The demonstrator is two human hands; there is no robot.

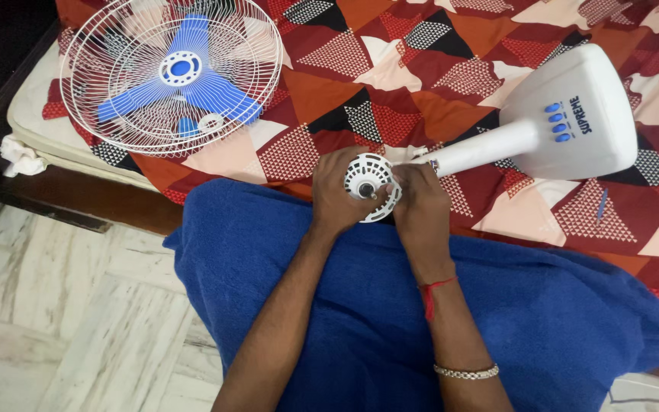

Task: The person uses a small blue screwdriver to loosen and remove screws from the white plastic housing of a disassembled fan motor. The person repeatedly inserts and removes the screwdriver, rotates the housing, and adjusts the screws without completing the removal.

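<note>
your left hand (339, 194) and right hand (419, 204) both curl closed around the white motor head (370, 183) of the table fan (its vented round face points up at you), over the blue cloth (360, 305) on your lap. its neck runs right to the white base (573, 114) on the patterned bedspread (390, 69). the wire guard with blue blades (173, 72) lies well apart, upper left.
</note>
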